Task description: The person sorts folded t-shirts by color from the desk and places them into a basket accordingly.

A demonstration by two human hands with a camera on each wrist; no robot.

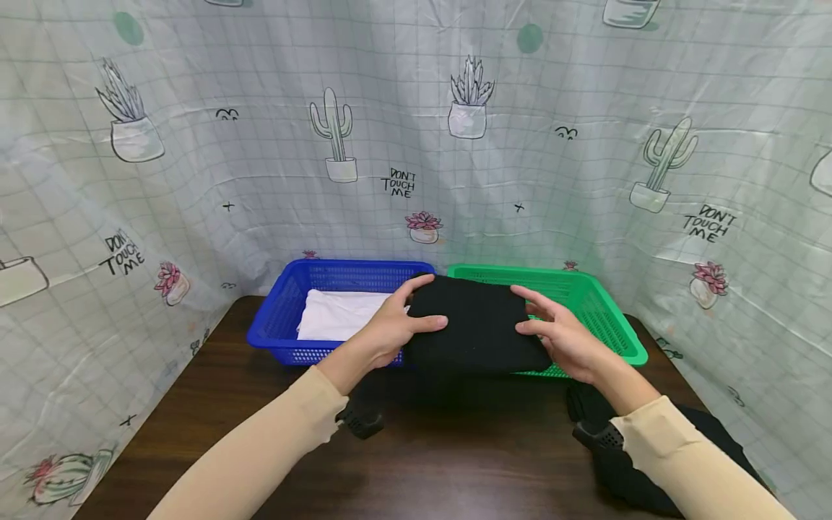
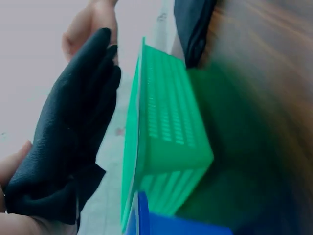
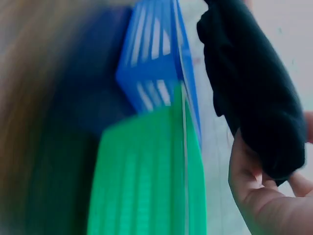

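Between my two hands is a folded black cloth, thick and layered when seen edge-on in the left wrist view and the right wrist view. My left hand grips its left end, thumb lying over the near face. At the opposite end my right hand holds it between thumb and fingers, some fingers hidden behind the fabric. The cloth is held up in front of the green basket and overlaps the right corner of the blue basket in the head view. Folded white fabric lies in the blue basket.
Both baskets stand side by side at the back of the dark wooden table. More black fabric lies at the table's right side, partly under my right forearm. A patterned curtain hangs behind and along the sides.
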